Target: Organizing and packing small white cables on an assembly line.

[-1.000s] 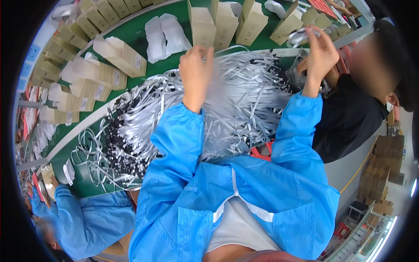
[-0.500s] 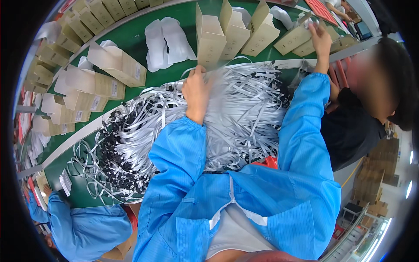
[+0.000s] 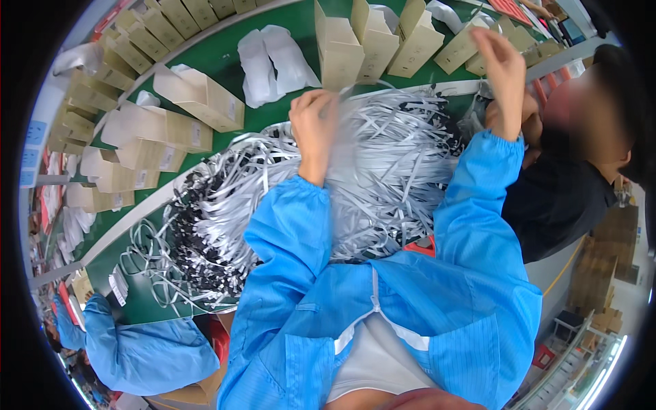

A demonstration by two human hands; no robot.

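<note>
A large heap of white-grey lanyards (image 3: 389, 164), flat straps with black ends, lies in front of me. My left hand (image 3: 314, 126) is above the heap's far side, by the bottom of an upright open carton (image 3: 339, 63). Its fingers are curled closed; what they hold, if anything, is hidden. Raised to the right, my right hand (image 3: 502, 78) has its fingertips drawn together, level with a beige carton (image 3: 456, 51) farther back. I cannot make out anything in its grip. A hazy blur covers the heap beside my left hand.
Several open beige cartons (image 3: 205, 102) stand along the green bench (image 3: 222, 65). Two white wrapped packets (image 3: 273, 65) lie between the carton groups. A co-worker in black (image 3: 567, 198) is close on my right; another person in blue (image 3: 147, 355) sits at lower left.
My right hand has come away from the cartons at the far right, back toward me. My left hand has shifted slightly and its fingers are curled tighter. The whole view has moved slightly.
</note>
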